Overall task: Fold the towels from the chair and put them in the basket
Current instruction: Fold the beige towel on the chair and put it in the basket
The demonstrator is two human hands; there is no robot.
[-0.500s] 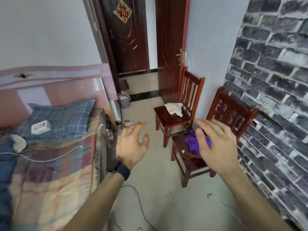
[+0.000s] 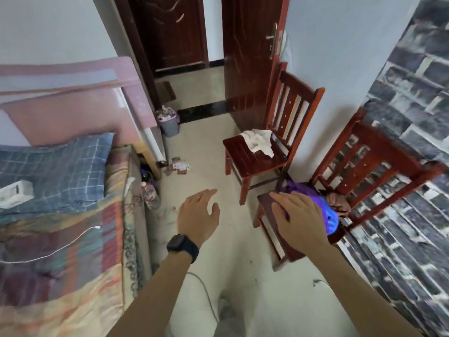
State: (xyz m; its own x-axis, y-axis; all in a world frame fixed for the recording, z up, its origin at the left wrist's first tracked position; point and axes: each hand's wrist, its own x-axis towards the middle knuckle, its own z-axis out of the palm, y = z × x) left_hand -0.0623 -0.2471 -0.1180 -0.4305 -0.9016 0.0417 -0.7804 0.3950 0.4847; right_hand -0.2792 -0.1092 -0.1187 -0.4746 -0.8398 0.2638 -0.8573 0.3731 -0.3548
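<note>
Towels lie bunched on both wooden chairs, none folded yet. Well off to the left of the left hand (image 2: 196, 215), the bed (image 2: 60, 239) fills that side of the room and looks to me like the likely flat place for folding. Under the right hand (image 2: 298, 217) stands the nearer chair (image 2: 364, 161), backed against the brick wall. The farther chair (image 2: 252, 161) sits beyond both sets of fingertips. The purple towel (image 2: 300, 187) is heaped on the nearer seat, directly beneath the right palm, while the white towel (image 2: 258, 142) is crumpled on the farther seat, well out of reach. The right hand is spread flat over the purple heap, gripping nothing; I cannot tell whether it touches the cloth. It seems poised to gather it. The left hand hangs over bare floor just beside that chair, fingers loose and apart, empty, probably ready to help. A black watch (image 2: 182, 246) is strapped on its wrist. I can see no basket.
</note>
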